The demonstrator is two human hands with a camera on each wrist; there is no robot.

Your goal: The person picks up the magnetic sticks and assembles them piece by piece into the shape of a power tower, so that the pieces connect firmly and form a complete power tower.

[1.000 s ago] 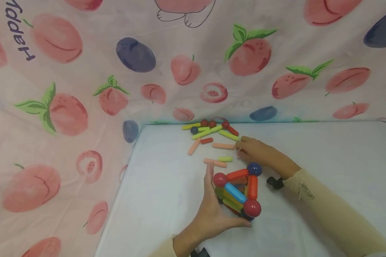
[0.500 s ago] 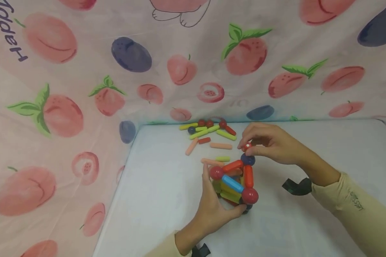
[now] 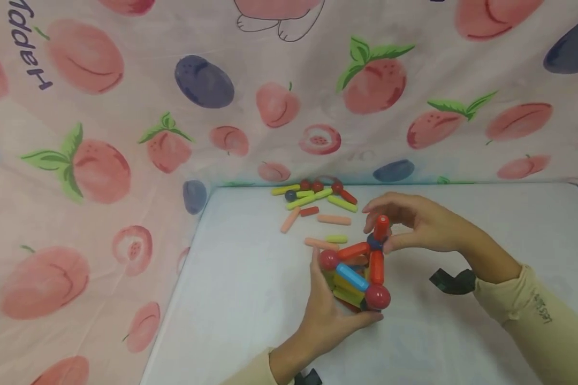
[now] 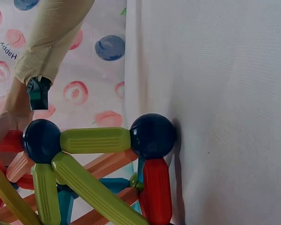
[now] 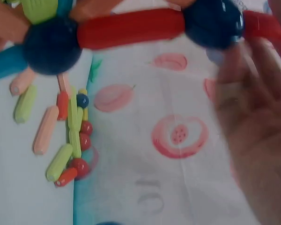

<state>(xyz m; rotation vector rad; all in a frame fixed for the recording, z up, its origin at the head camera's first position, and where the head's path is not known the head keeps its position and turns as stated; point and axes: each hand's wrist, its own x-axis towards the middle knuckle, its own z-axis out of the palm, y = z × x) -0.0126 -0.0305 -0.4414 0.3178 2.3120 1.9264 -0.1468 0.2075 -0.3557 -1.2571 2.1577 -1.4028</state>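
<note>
frame: from my screen, the frame (image 3: 352, 275) of coloured rods and balls is at the table (image 3: 221, 278), well in from the left edge; i cannot tell if it rests there.
left hand: (image 3: 325, 315) spread wide, holding the frame between fingers at its left side and thumb near the closest red ball (image 3: 378, 297).
right hand: (image 3: 428, 224) part-curled around the upright red rod (image 3: 381, 227), thumb beside the dark blue ball (image 3: 374, 244) beneath; i cannot tell whether it pinches.
loose rods: (image 3: 334, 220) beyond the frame, towards the far edge.
handling: i judge it light, rods stiff and smooth, joints weakest; i'd support it low, across opposite balls.
</note>
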